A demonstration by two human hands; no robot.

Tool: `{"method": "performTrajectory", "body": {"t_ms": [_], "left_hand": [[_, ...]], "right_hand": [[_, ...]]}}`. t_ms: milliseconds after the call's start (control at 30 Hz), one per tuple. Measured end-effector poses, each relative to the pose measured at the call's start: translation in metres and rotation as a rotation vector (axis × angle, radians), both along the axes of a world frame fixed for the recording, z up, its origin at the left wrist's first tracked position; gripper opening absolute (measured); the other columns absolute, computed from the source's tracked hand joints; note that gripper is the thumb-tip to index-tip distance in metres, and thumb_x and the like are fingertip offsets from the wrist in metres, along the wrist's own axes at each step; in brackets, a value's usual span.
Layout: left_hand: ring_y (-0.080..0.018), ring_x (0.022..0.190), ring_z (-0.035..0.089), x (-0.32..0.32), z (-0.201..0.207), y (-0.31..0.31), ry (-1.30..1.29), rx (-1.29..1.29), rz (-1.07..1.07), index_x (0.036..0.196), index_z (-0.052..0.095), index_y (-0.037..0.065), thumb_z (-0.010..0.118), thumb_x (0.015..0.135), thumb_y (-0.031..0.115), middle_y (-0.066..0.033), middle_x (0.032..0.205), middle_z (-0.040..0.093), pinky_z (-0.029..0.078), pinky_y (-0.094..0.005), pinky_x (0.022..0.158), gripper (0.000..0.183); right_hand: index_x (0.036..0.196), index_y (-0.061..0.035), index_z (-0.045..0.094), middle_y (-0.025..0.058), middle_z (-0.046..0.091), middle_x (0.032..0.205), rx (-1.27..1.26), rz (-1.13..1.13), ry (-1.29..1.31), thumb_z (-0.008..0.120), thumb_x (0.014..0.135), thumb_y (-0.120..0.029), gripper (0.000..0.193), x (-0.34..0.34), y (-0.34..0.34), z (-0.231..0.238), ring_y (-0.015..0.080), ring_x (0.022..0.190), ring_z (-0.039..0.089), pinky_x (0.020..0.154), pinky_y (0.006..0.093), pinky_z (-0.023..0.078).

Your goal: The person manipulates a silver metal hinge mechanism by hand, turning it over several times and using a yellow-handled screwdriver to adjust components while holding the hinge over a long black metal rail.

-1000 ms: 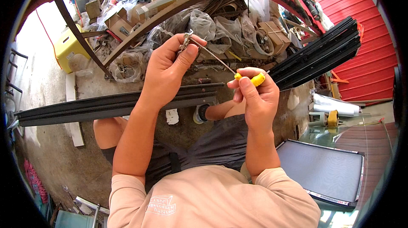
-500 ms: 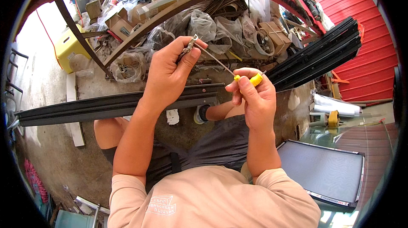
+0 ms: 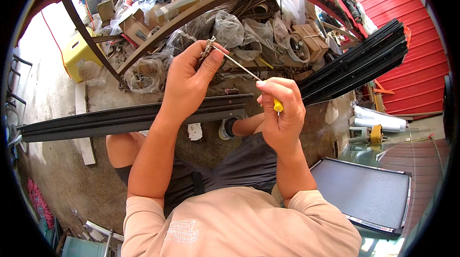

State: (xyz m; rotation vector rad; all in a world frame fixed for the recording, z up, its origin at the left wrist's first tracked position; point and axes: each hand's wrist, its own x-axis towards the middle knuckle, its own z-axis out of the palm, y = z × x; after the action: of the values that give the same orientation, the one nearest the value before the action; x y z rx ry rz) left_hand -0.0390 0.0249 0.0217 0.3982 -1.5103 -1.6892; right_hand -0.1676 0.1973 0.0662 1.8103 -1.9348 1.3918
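My left hand (image 3: 190,76) is closed around a small metal fitting (image 3: 207,50), pinched between thumb and fingers so that its upper end sticks out. In my right hand (image 3: 283,113) is a screwdriver with a thin steel shaft (image 3: 242,67) and a yellow handle (image 3: 278,105), mostly covered by my fingers. The shaft slants up and left, its tip at or very near the fitting beside my left thumb. Whether the tip sits in a screw is too small to tell. Below my left wrist, a long black metal profile (image 3: 124,120) lies across in front of my legs.
A stack of black profiles (image 3: 359,63) lies at the right. Plastic bags (image 3: 227,29) and cardboard boxes (image 3: 309,41) pile up ahead behind a curved brown metal bar (image 3: 191,13). A yellow stool (image 3: 80,55) stands far left, and a framed mesh panel (image 3: 364,192) lies near right.
My right hand has turned and shifted its grip on the screwdriver, so the yellow handle now points down toward me. The fitting in my left hand has tilted slightly left.
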Motion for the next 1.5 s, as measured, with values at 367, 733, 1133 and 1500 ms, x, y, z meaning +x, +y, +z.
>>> {"method": "performTrajectory", "body": {"t_ms": [367,733,1133,1500], "left_hand": [[-0.0004,0.076,0.046,0.004,0.004,-0.002,0.053,0.166,-0.016,0.105,0.074,0.001,0.068,0.108,0.027,0.0091,0.084,0.061,0.037,-0.0213,0.066,0.027],[-0.0005,0.078,0.049,0.002,0.001,-0.002,0.111,0.196,-0.001,0.106,0.074,0.001,0.068,0.109,0.029,0.0078,0.087,0.064,0.038,-0.0203,0.068,0.028],[0.0011,0.073,0.044,0.001,0.001,-0.001,0.080,0.194,0.045,0.108,0.075,0.002,0.066,0.110,0.029,0.0096,0.083,0.061,0.034,-0.0203,0.062,0.028],[0.0002,0.072,0.040,0.001,0.002,-0.001,0.094,0.231,-0.005,0.107,0.076,0.003,0.067,0.109,0.031,0.0110,0.080,0.055,0.029,-0.0213,0.063,0.030]], "right_hand": [[0.128,-0.0018,0.066,0.0127,0.066,0.115,0.063,0.112,-0.098,0.071,0.103,-0.026,0.035,-0.004,0.001,0.003,0.0175,0.086,0.067,0.075,0.0294,0.055],[0.154,0.0039,0.045,0.0167,0.067,0.124,0.114,0.209,-0.890,0.055,0.107,-0.061,0.081,0.001,0.000,0.008,0.0151,0.080,0.063,0.069,0.0263,0.052],[0.156,0.0037,0.045,0.0125,0.075,0.109,0.160,0.122,-0.944,0.069,0.106,-0.024,0.062,0.000,0.000,0.011,0.0081,0.076,0.061,0.069,0.0203,0.050],[0.126,-0.0025,0.074,0.0124,0.074,0.116,0.054,-0.042,-0.262,0.075,0.097,-0.005,0.029,-0.009,-0.002,-0.003,0.0221,0.106,0.070,0.096,0.0322,0.052]]}}
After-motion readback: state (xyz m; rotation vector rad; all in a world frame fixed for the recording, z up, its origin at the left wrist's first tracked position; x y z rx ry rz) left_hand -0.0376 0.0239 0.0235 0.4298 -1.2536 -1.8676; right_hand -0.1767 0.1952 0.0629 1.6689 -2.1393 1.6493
